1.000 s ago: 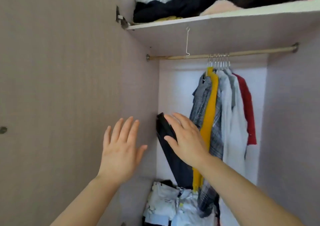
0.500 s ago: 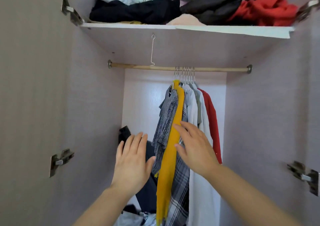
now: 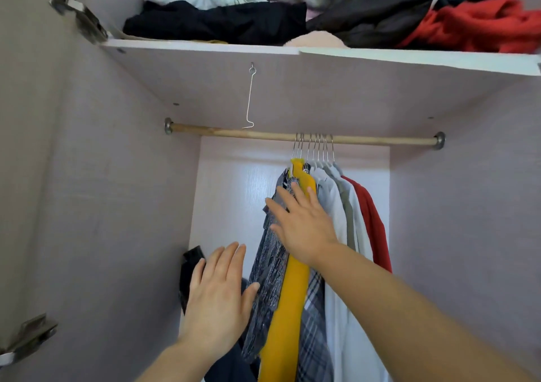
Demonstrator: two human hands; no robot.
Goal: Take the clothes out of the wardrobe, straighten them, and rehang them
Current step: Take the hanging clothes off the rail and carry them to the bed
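A domestic setting is indicated: the view is taken into an open household wardrobe point(image 3: 117, 206) with pale laminated panels. A wooden rail point(image 3: 234, 132) is fitted between the side panels, and a group of garments point(image 3: 289, 308) is suspended from it on metal hangers point(image 3: 314, 150). A white shelf point(image 3: 205, 48) is mounted above the rail and is loaded with loosely piled clothing point(image 3: 222, 24). Metal door hinges point(image 3: 79, 15) are fixed at the left panel. A wire hook point(image 3: 250, 100) is screwed into the shelf underside.

Clothes point(image 3: 330, 235) hang on rod point(image 3: 234, 133) under shelf point(image 3: 205, 48).
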